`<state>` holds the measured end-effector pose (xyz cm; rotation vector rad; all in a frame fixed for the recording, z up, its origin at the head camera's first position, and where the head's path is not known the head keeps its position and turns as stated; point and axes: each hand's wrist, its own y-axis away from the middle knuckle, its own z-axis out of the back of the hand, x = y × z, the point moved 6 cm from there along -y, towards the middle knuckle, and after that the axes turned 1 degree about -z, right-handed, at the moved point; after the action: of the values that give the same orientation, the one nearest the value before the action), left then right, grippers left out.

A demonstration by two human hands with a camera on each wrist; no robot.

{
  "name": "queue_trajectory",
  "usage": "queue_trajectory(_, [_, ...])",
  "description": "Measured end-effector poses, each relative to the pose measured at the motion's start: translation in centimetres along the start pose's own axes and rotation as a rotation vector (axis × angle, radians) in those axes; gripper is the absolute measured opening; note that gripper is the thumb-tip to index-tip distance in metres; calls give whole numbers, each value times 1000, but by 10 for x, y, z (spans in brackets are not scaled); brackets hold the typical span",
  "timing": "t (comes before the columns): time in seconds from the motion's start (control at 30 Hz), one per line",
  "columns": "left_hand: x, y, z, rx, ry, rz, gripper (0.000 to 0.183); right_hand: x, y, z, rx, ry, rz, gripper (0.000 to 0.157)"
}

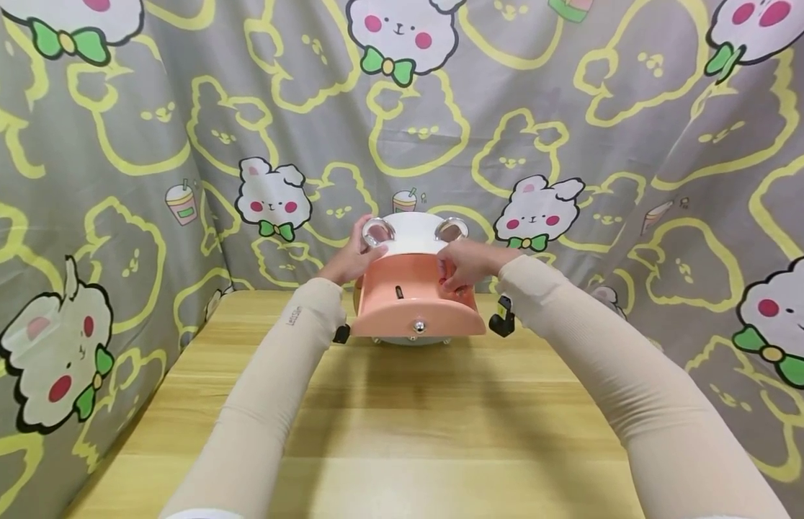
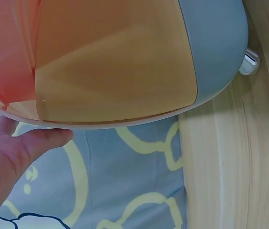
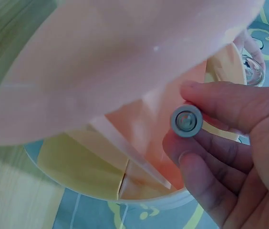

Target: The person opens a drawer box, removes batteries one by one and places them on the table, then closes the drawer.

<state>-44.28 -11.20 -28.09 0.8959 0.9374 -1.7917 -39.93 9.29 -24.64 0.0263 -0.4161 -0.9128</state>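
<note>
Box [image 1: 411, 236] stands at 12 o'clock on the bench [image 1: 402, 418], its flap [image 1: 389, 317] open toward your 6. Your right grip [image 1: 467, 264], at the box's 2 o'clock, pinches a small tube [image 3: 187, 121]; right wrist view shows it before the orange interior. Your left grip [image 1: 351, 257], at 10 o'clock, rests spread against the box's side.

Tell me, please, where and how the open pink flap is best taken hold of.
Probably by pinching the silver knob on the pink flap, from the near side in the head view: it is small, round, uncovered and faces the camera.
</note>
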Motion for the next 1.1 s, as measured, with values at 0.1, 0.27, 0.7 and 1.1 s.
queue_trajectory(0.1, [-1, -1, 1, -1, -4, 6, 78, -3, -1, 1, -22, -12, -2, 15])
queue_trajectory(0.27, [-7, 0, 3, 10, 4, 25, 78, -8, -2, 3, -45, -36, -8, 16])
queue_trajectory(0.7, [5, -5, -7, 34, 16, 36, 79, -21, 9, 0, -129, -102, -20, 13])
queue_trajectory(1.1, [2, -2, 0, 49, 46, 37, 80, -25, 17, 5, -180, -223, -21, 15])
